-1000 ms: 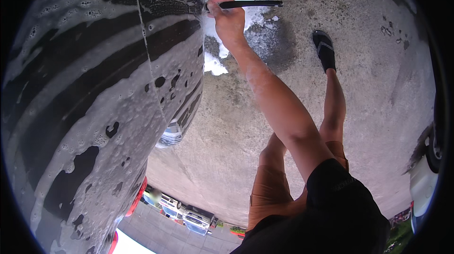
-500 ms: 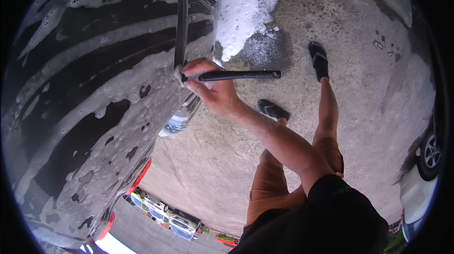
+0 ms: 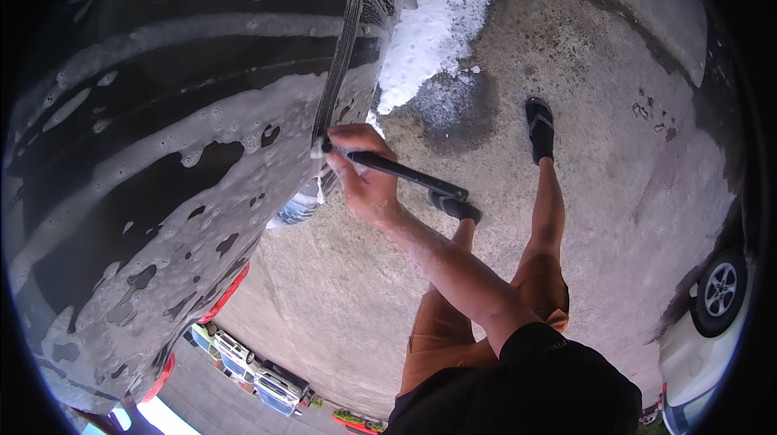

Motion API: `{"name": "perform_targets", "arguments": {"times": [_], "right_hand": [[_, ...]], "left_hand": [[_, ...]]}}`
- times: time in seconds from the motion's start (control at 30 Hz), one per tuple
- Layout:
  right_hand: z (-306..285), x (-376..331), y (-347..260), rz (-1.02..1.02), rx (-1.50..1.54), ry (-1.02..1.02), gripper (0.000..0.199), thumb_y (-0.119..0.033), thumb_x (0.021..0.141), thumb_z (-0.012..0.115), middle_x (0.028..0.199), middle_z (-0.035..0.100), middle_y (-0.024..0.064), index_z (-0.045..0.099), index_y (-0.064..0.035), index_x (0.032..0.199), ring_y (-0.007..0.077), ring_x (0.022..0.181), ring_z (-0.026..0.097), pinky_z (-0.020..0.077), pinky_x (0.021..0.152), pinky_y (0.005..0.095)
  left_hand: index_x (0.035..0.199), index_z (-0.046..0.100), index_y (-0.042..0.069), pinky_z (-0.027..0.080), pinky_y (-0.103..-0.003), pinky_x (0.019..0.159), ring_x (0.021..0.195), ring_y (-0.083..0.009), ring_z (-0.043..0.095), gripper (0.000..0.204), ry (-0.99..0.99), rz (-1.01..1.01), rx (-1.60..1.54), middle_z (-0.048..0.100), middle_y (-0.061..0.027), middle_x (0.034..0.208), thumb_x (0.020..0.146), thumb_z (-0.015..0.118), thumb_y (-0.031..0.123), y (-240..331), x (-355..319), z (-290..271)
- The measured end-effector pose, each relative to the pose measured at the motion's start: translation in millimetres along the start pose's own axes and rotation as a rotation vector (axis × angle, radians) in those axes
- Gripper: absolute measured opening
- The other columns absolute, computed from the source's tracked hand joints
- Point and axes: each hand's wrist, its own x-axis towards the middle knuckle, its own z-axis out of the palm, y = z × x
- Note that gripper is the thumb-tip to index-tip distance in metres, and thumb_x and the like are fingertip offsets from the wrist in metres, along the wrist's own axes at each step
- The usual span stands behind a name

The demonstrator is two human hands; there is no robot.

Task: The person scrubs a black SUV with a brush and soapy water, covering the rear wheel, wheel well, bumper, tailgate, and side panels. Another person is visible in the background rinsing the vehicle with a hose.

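Right hand pinching black-handled tool near its car-side end; handle's long axis slants rightward, toward body; foam-streaked car immediately left.

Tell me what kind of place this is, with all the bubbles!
It looks like a car-washing spot, perhaps outdoors in a driveway or parking area. A dark car is streaked with foam, white suds lie on the concrete ground, and a white car stands nearby.

Our bare right arm reaches toward eleven o'clock, nearly straight, our right hand curled in a grip.
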Motion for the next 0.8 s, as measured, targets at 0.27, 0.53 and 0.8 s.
{"name": "perform_targets", "arguments": {"times": [0.27, 0.53, 0.8], "right_hand": [[-4, -45, -21, 0.334, -0.251, -0.197, 0.024, -0.003, 0.089, 0.079, 0.102, 0.069, 0.0136, 0.067, 0.001, 0.11, 0.0249, 0.105, 0.067, 0.0528, 0.089, 0.0378], [60, 179, -267, -0.122, 0.094, -0.264, 0.023, 0.0, 0.097, 0.069, 0.122, 0.064, 0.0138, 0.063, 0.003, 0.119, 0.0213, 0.11, 0.063, 0.0494, 0.099, 0.0339], [242, 479, -473, -0.437, 0.117, -0.457, 0.028, -0.017, 0.099, 0.073, 0.099, 0.075, 0.0105, 0.068, 0.0037, 0.118, 0.0177, 0.079, 0.074, 0.0573, 0.066, 0.0264]], "left_hand": [[0.165, 0.028, 0.033, 0.051, -0.045, 0.107, 0.137, -0.0362, 0.057, 0.099, 0.157, 0.043, 0.342, 0.052, -0.0084, 0.157, 0.084, 0.084, 0.026, 29, -8, 13], [0.165, 0.028, 0.016, 0.045, -0.047, 0.114, 0.149, -0.0447, 0.037, 0.122, 0.112, -0.015, 0.01, 0.026, -0.023, 0.169, 0.062, 0.093, 0.015, 77, -18, -8], [0.165, 0.027, 0.022, 0.037, -0.052, 0.12, 0.151, -0.0494, 0.03, 0.127, 0.079, -0.145, -0.081, 0.023, -0.0267, 0.168, 0.059, 0.095, 0.015, 88, -11, -30]]}}
